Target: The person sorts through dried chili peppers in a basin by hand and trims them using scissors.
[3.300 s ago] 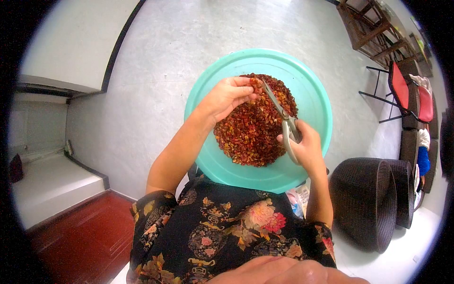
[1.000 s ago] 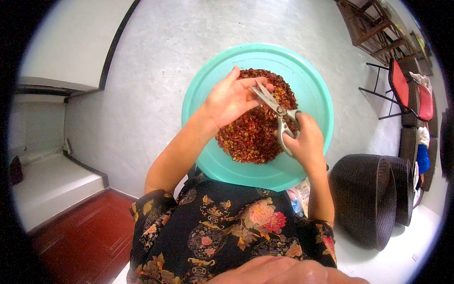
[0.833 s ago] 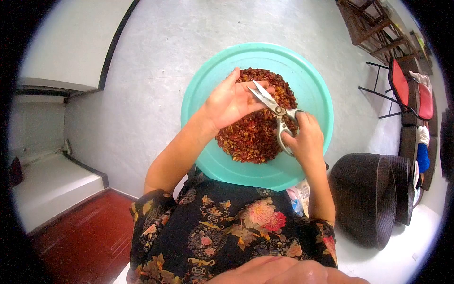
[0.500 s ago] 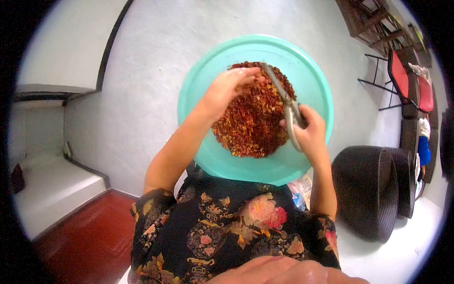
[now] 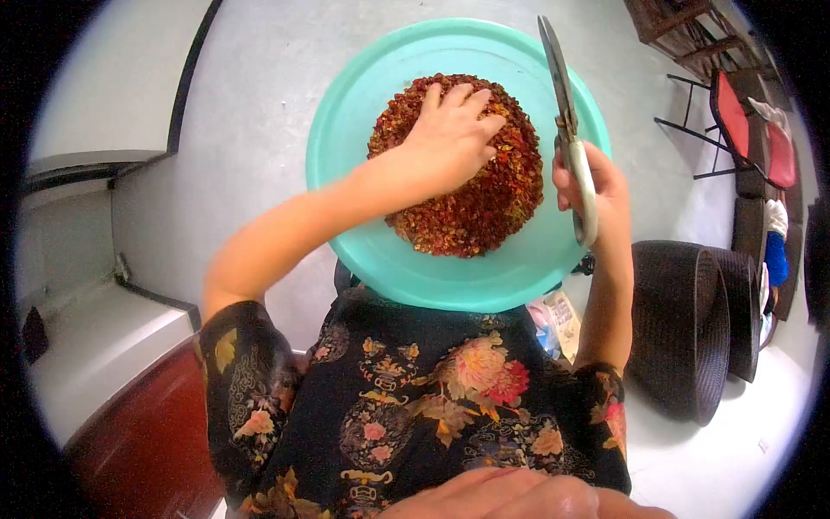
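Note:
A wide turquoise plastic basin holds a round heap of red and brown flakes that look like cut dried chillies. My left hand rests palm down on top of the heap, its fingers spread and their tips touching the flakes. At the basin's right rim, my right hand grips a pair of metal scissors by the handles. The blades point away from me, close together, beside the heap rather than in it.
Two dark woven baskets stand on the floor to the right. Beyond them are a red folding chair and a wooden rack. A printed packet lies under the basin's near right side. White steps are at left.
My left hand has settled onto the heap with its fingers spreading. The scissors have moved off the heap to the right and swung to point straight ahead. The basin sits higher in view.

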